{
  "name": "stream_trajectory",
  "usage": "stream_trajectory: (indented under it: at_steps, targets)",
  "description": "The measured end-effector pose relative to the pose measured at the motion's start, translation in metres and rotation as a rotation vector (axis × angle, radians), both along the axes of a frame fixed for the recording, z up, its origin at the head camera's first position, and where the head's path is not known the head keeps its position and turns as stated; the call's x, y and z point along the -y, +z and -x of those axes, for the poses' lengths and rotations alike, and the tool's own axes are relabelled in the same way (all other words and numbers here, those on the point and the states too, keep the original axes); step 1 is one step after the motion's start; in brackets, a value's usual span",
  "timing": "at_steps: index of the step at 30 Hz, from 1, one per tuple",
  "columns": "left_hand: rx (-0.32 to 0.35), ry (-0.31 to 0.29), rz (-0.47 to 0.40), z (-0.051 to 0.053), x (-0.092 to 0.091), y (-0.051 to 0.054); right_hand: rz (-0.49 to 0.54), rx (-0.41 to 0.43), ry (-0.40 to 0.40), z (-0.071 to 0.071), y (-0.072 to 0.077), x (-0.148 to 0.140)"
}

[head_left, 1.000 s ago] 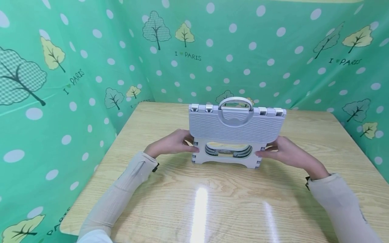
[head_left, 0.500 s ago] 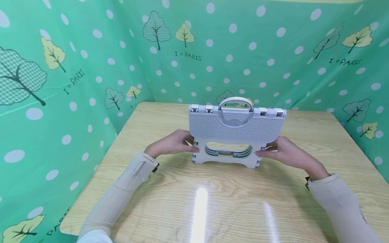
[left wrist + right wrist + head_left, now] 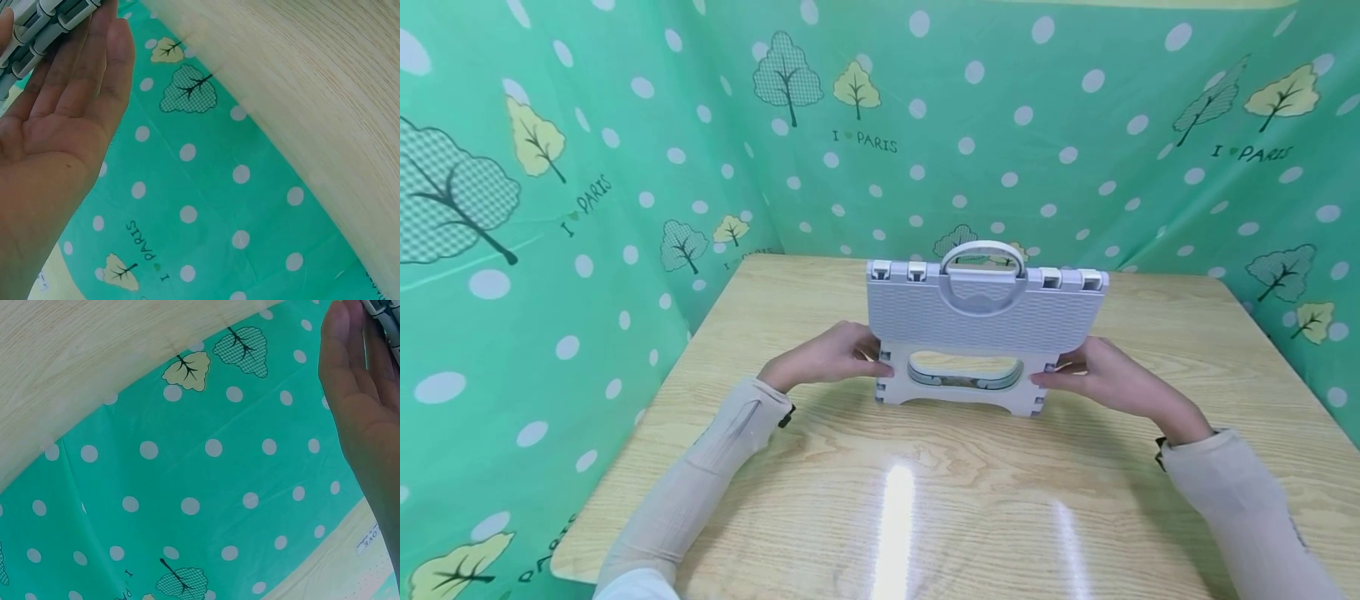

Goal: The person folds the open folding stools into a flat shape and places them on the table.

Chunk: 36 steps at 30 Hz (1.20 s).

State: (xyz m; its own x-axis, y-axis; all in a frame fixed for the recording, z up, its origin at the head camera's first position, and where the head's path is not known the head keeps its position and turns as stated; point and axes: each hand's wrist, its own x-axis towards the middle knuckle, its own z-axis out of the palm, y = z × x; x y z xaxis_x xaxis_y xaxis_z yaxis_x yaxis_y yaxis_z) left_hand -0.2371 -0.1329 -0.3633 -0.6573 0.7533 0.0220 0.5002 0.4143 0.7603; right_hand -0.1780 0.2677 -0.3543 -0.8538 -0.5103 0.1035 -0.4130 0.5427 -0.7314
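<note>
A pale grey plastic folding stool (image 3: pixel 902 312) stands on its leg edge on the wooden table, its woven-textured top panel hanging towards me and its round carry handle uppermost. My left hand (image 3: pixel 835 354) grips the left side of the leg panel, thumb in front and the other fingers behind. On the right side my right hand (image 3: pixel 1108 379) holds the panel the same way. Through the oval hole, part of the rear frame shows. In the left wrist view, grey hinge parts (image 3: pixel 44 34) lie against the fingers. The right wrist view catches only a corner of the stool.
The wooden table (image 3: pixel 820 500) spreads around the stool, with bright light reflections in front. Green polka-dot cloth (image 3: pixel 880 192) printed with trees hangs behind the table and along its left and right sides.
Behind the oval hole, the rear frame has sunk lower and shows less, leaving more table visible through the hole. Both hands keep their places on the stool's sides.
</note>
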Motion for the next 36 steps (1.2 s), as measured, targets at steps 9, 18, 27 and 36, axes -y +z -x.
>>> stream_trajectory:
  at_steps: [9,18,27,36]
  targets:
    - [-0.027,-0.001,0.030,0.001,-0.002,-0.001,-0.014,0.004,-0.004,0.000,-0.002,0.002]
    - [0.012,-0.020,0.138,0.003,-0.010,-0.022,-0.047,0.186,0.019,0.003,-0.019,-0.005]
    - [0.074,-0.074,0.254,-0.007,-0.026,-0.033,-0.128,0.319,0.047,-0.002,-0.036,-0.017]
    - [-0.032,0.003,0.332,-0.006,-0.026,-0.031,-0.268,0.260,0.015,0.003,-0.028,-0.016]
